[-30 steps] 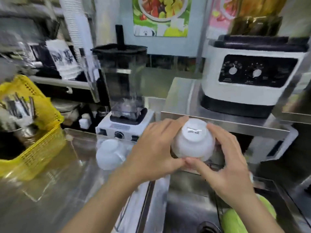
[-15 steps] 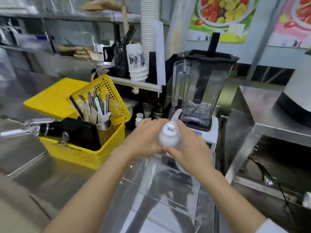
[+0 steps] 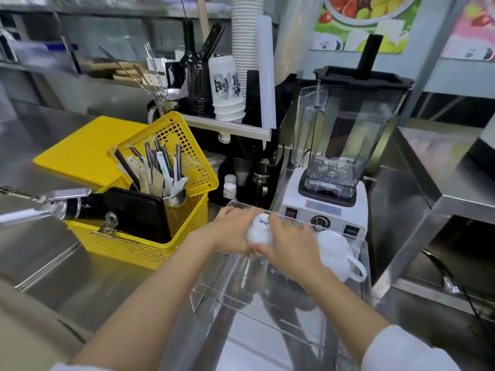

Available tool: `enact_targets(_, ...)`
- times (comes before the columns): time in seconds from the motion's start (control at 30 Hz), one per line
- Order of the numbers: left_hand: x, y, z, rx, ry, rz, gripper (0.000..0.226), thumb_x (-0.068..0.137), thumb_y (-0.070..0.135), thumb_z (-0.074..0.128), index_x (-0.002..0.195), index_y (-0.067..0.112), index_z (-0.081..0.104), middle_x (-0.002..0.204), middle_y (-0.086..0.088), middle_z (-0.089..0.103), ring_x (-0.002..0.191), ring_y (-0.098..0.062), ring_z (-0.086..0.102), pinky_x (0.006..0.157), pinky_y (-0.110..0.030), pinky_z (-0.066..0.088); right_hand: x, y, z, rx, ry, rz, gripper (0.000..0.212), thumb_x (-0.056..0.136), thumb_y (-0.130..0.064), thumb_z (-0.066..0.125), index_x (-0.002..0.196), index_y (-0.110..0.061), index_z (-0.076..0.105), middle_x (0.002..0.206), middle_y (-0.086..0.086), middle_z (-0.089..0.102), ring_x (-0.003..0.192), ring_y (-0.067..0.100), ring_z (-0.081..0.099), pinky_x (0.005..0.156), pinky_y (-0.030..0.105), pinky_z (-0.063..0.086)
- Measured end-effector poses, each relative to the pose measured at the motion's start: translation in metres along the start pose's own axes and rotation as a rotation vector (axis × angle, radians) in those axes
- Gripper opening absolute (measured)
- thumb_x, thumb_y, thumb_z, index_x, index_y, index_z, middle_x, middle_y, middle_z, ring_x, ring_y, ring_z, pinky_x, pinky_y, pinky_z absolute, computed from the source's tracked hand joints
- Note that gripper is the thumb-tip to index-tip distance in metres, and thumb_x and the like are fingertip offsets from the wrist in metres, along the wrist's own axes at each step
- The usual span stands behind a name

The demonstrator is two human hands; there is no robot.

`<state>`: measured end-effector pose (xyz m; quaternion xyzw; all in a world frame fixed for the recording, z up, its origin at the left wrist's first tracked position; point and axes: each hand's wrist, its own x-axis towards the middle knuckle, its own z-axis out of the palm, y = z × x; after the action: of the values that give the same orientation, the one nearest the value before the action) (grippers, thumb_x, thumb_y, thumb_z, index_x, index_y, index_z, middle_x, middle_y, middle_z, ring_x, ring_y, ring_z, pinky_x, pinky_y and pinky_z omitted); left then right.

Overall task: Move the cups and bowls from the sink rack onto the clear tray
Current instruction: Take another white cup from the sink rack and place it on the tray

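Head view: nearest the camera, two forearms reach forward over the steel counter (image 3: 80,266) and the clear tray (image 3: 270,311), whose transparent walls stand on that counter. Above the tray's far half, the left hand (image 3: 230,231) and right hand (image 3: 289,250) press from either side on an inverted white bowl (image 3: 259,231), its printed base upward; whether it touches the tray floor cannot be told. Just right of the hands a white cup (image 3: 337,253) with a handle sits upside down in the tray, with a yellow basket (image 3: 150,236) of utensils to the left and a blender (image 3: 342,145) beyond.
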<state>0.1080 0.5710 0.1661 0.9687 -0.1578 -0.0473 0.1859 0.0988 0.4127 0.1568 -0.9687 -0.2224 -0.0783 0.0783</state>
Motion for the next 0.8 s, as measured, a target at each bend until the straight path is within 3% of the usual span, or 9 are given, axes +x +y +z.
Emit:
enact_targets(0.13,-0.001,0.0,-0.008,0.097,-0.148,-0.073,0.106,0.063,0.037,0.075,0.144,0.035,0.007,0.153,-0.002,0.021,0.141,-0.02,0.011,0.115,-0.043,0.003,0.002,0.004,-0.006,-0.028,-0.097,-0.03,0.058,0.082,-0.057,0.05,0.122,-0.019,0.033,0.118,0.011,0.06,0.108,0.029,0.053,0.094,0.043,0.03)
enact_targets(0.2,-0.001,0.009,-0.023,0.108,-0.227,-0.117,0.105,0.066,0.036,0.075,0.145,0.036,0.005,0.153,0.002,0.02,0.14,-0.019,0.018,0.113,-0.045,0.016,0.004,0.008,-0.018,0.01,-0.164,-0.061,0.064,0.08,-0.06,0.051,0.127,-0.02,0.033,0.122,0.009,0.058,0.112,0.028,0.05,0.095,0.043,0.029)
enact_targets(0.27,0.002,0.025,-0.042,0.094,-0.206,-0.124,0.093,0.068,0.04,0.072,0.141,0.043,0.014,0.144,0.006,0.037,0.131,-0.023,0.037,0.104,-0.043,0.036,0.003,0.017,-0.036,0.081,-0.184,-0.086,0.069,0.082,-0.061,0.048,0.136,-0.021,0.03,0.131,0.006,0.053,0.121,0.027,0.046,0.099,0.044,0.028)
enact_targets(0.4,0.005,0.086,-0.059,0.218,-0.053,0.037,0.074,0.079,0.05,0.062,0.141,0.034,0.024,0.144,0.003,0.041,0.127,-0.023,0.041,0.102,-0.039,0.034,-0.016,0.052,-0.078,0.144,-0.072,-0.105,0.067,0.086,-0.056,0.048,0.141,-0.023,0.026,0.135,0.004,0.047,0.122,0.025,0.045,0.099,0.04,0.037)
enact_targets(0.57,0.033,0.163,-0.032,0.117,0.103,0.266,0.067,0.084,0.045,0.06,0.14,0.029,0.027,0.14,0.006,0.046,0.124,-0.018,0.045,0.098,-0.038,0.04,-0.064,0.125,-0.104,0.157,0.048,0.009,0.068,0.085,-0.056,0.048,0.142,-0.031,0.023,0.137,-0.001,0.048,0.117,0.023,0.052,0.093,0.04,0.045)
enact_targets(0.8,0.092,0.286,0.062,0.034,0.001,0.498,0.068,0.084,0.043,0.058,0.142,0.024,0.026,0.145,0.0,0.041,0.128,-0.022,0.042,0.1,-0.044,0.04,-0.165,0.249,-0.101,0.118,0.08,0.293,0.07,0.085,-0.053,0.053,0.143,-0.026,0.024,0.141,0.002,0.047,0.125,0.024,0.048,0.099,0.043,0.042)
